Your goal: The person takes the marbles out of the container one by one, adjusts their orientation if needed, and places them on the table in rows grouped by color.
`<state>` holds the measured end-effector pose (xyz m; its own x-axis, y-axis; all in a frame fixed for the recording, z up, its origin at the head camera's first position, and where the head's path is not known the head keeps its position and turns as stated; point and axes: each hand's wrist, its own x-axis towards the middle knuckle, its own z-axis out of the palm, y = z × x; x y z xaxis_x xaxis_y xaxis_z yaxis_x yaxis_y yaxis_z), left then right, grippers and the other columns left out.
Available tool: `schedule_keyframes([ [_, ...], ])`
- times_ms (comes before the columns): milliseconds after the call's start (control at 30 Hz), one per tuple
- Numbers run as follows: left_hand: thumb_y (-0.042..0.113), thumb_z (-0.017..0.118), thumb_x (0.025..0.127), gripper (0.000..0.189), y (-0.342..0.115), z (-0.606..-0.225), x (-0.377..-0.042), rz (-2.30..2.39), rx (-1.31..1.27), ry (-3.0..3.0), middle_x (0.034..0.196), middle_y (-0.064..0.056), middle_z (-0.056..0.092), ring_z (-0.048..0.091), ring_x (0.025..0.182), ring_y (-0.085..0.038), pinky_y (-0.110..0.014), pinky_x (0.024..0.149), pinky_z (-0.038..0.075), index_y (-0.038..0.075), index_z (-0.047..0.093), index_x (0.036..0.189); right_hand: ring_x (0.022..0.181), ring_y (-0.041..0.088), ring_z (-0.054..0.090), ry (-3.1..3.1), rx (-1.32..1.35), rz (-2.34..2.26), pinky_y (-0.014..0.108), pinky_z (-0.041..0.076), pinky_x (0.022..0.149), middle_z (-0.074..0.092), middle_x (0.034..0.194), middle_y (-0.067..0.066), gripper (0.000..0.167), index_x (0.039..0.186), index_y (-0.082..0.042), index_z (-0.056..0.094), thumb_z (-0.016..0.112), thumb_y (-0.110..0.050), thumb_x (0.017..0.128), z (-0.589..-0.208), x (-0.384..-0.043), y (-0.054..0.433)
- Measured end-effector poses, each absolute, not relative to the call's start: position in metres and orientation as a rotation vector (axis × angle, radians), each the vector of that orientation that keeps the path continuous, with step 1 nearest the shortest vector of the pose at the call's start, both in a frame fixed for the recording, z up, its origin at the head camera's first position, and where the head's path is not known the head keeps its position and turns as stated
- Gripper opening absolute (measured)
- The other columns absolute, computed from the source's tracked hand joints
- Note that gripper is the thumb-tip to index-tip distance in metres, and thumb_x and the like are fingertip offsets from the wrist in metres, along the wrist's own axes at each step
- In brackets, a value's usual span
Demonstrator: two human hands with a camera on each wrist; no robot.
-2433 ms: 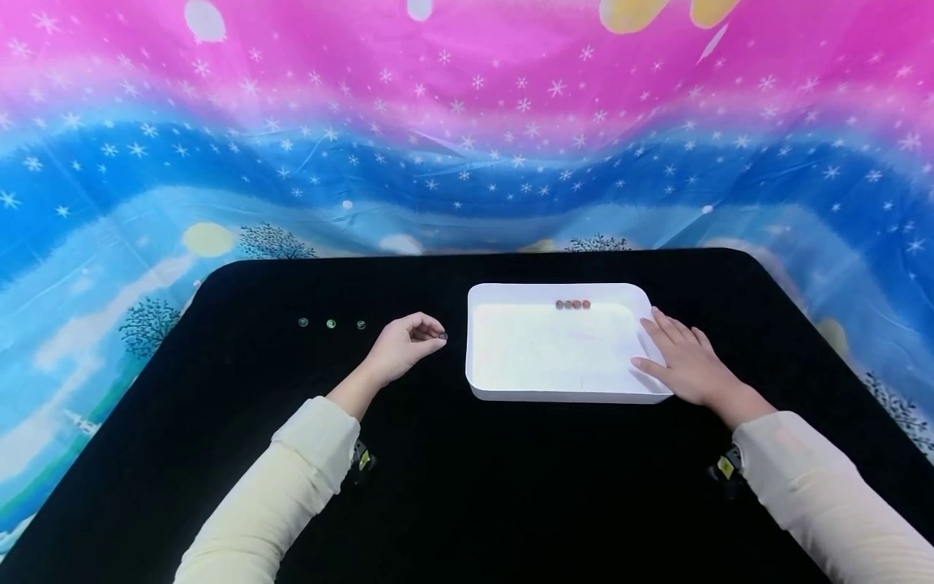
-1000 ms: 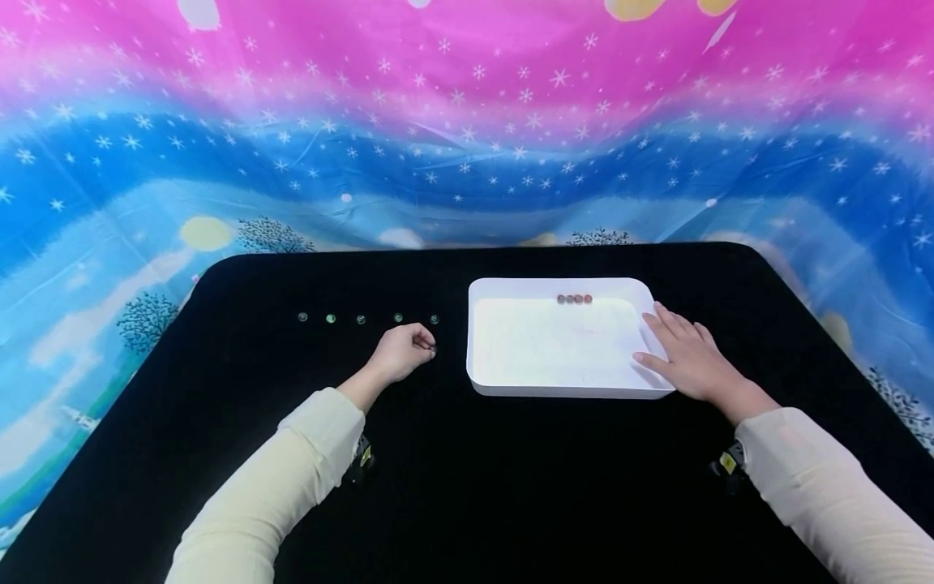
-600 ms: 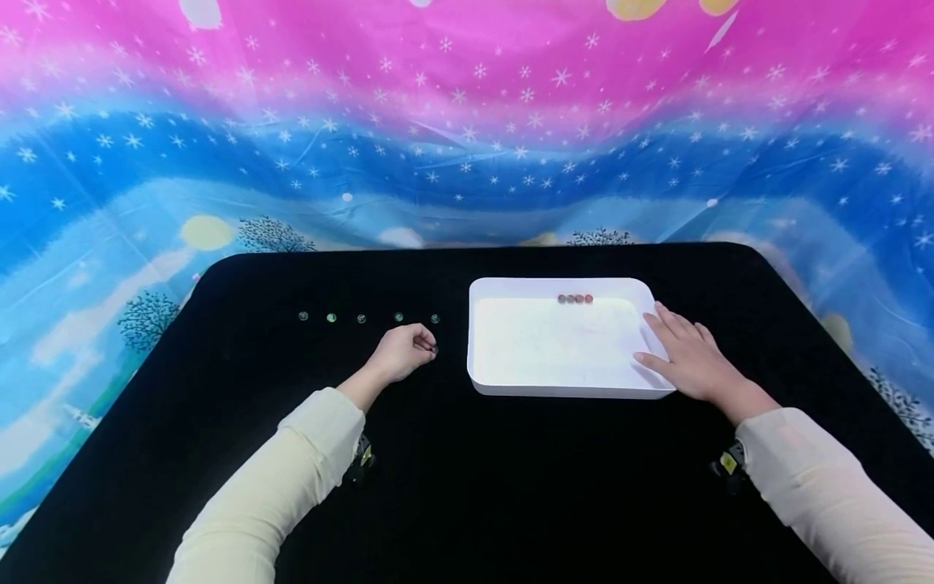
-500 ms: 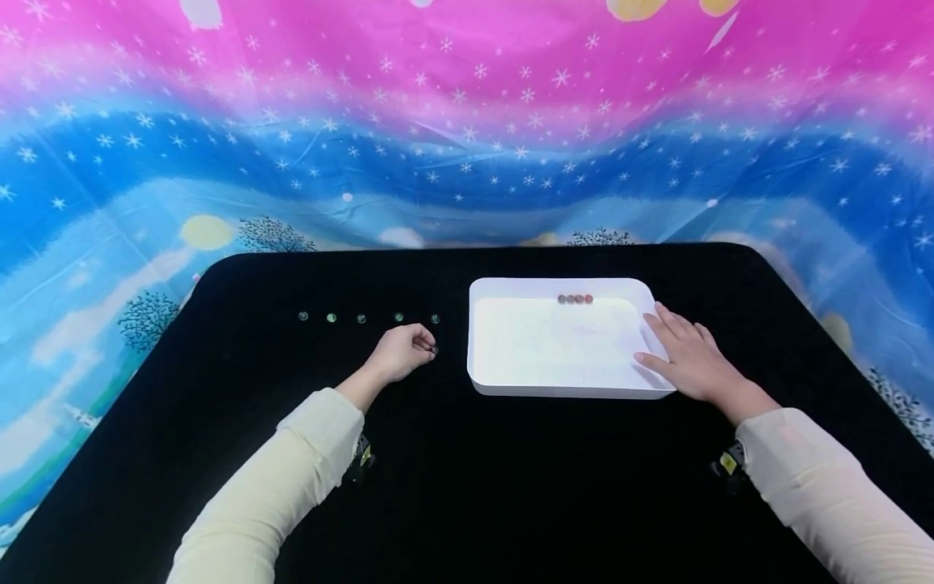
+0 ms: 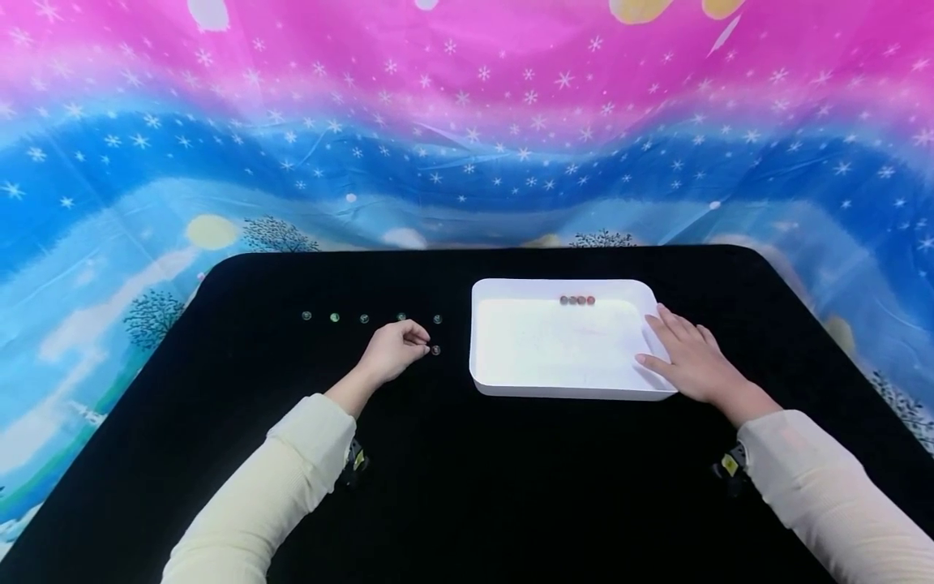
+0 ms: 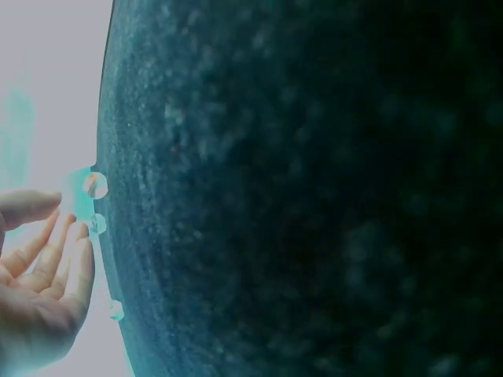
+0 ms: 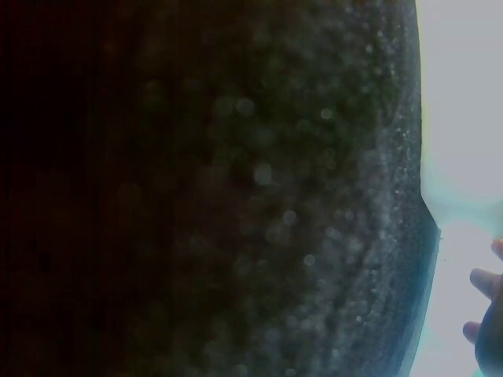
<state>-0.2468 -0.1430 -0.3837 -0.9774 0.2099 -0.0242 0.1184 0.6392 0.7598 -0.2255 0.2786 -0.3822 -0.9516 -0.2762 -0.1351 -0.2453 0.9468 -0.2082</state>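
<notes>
My left hand is just left of a small clear glass marble on the black table. In the left wrist view, a gap shows between thumb and fingers, and a glass marble sits beyond the fingertips. A row of several marbles lies behind the hand, including a greenish one and one at the right end. My right hand rests with spread fingers on the right rim of a white tray. Inside, several reddish-brown marbles line the back wall.
The black-covered table has rounded far corners. Behind it hangs a pink and blue curtain with snowflakes and trees. A strip of table separates the front marble from the tray's left wall.
My left hand brought a marble to the back row, then another to the spot in front of its right end. It has let that one go and moved slightly left. The right hand stays put.
</notes>
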Motion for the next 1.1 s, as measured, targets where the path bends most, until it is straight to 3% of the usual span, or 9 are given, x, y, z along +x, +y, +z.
schedule_keyframes([
  [1100, 0.016, 0.060, 0.082, 0.011, -0.087, -0.363, -0.243, 1.471, 0.367, 2.652, 0.085, 0.000, 0.059, 0.053, 0.078, -0.013, -0.026, 0.065, 0.046, 0.009, 0.061, 0.090, 0.122, 0.045, 0.005, 2.940, -0.396, -0.242, 0.061, 0.000, 0.092, -0.006, 0.140, 0.022, 0.082, 0.137, 0.002, 0.010, 0.032, -0.058, 0.085, -0.381, -0.225, 0.278],
])
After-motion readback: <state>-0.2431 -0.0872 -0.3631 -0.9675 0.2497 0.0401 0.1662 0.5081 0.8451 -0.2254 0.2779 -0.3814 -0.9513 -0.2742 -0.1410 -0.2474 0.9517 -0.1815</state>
